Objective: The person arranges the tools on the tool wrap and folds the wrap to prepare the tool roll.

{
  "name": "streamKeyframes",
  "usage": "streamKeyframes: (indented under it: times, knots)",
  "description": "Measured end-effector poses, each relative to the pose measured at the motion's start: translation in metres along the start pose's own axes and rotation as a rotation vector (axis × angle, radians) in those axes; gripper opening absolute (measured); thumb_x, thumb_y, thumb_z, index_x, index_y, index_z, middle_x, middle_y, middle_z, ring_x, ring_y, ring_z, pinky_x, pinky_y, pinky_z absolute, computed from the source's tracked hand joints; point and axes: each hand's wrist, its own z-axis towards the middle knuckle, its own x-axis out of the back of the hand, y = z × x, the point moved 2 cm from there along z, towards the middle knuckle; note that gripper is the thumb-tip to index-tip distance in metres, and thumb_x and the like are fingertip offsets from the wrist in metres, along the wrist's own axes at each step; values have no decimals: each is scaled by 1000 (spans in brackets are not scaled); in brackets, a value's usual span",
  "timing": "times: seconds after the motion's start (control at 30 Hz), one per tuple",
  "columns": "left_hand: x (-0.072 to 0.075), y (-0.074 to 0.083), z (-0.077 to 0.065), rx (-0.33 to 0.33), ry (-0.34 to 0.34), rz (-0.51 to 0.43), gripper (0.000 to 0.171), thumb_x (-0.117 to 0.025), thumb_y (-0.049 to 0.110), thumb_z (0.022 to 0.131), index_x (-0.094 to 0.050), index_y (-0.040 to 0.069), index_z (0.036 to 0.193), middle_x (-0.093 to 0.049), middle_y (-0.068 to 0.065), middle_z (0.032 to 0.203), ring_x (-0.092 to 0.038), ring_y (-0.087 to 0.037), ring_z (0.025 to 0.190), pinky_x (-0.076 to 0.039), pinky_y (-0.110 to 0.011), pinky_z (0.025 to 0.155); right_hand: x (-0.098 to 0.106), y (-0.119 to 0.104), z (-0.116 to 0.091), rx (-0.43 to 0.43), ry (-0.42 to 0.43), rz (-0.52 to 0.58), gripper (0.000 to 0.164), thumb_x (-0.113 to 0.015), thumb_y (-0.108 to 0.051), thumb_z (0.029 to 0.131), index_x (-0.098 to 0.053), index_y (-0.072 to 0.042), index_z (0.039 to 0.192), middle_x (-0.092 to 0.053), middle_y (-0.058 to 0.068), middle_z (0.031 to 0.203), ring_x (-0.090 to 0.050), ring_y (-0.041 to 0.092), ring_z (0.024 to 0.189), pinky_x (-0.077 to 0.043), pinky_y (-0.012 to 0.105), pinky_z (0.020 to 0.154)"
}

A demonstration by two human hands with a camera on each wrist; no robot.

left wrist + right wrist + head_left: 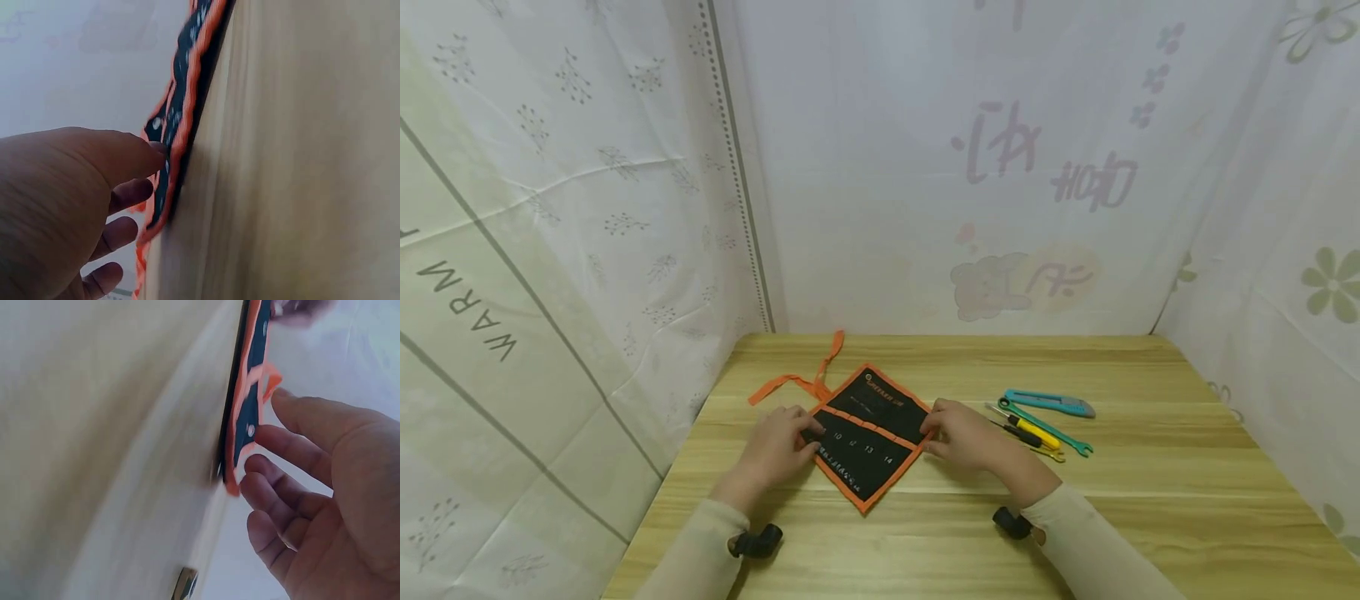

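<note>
A black tool roll [859,450] with orange edging lies flat on the table, a corner towards me, its numbered pockets on the near side. My left hand [778,446] is at its left corner, thumb and fingertips touching the cloth; in the left wrist view the thumb [134,156] lies against the roll and the other fingers are spread loosely. At the right corner is my right hand [962,435]. The right wrist view shows its fingers [290,447] loosely bent beside the roll's edge [240,419], not closed round it.
Right of the roll lie a teal utility knife [1051,403], a green wrench [1060,435], a yellow-handled tool [1037,432] and a black-handled one [1021,434]. Orange ties [808,385] trail off the far left edge. Printed curtains [880,208] surround the wooden table [887,558].
</note>
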Motion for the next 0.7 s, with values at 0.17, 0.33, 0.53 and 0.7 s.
streamKeyframes:
  times: [0.17,0.33,0.53,0.7]
  knots:
    - [0,19,-13,-60,40,-51,20,-90,20,82,-77,22,97,-67,8,96,-60,-13,84,-50,-41,80,7,15,10,-60,18,-26,26,-77,-26,99,-76,-12,122,-57,0,102,-52,6,77,-50,27,70]
    - [1,41,-24,-67,3,-119,19,-90,21,83,-76,22,96,-65,11,94,-55,-9,82,-47,-38,79,9,24,18,-71,21,-26,17,-74,-24,101,-78,-16,115,-58,-1,102,-53,9,82,-51,30,73]
    - [-4,59,-34,-87,-49,-127,15,-87,24,86,-77,24,97,-65,10,94,-55,-9,87,-46,-45,85,4,32,25,-95,0,-21,11,-71,-25,103,-79,-20,110,-58,-5,103,-55,8,87,-52,31,80]
    - [-7,63,-37,-60,-65,-106,15,-87,24,87,-77,24,98,-62,10,94,-51,-6,82,-42,-41,80,3,35,27,-99,-15,-18,10,-71,-22,103,-80,-19,107,-58,-6,102,-55,8,86,-52,31,79]
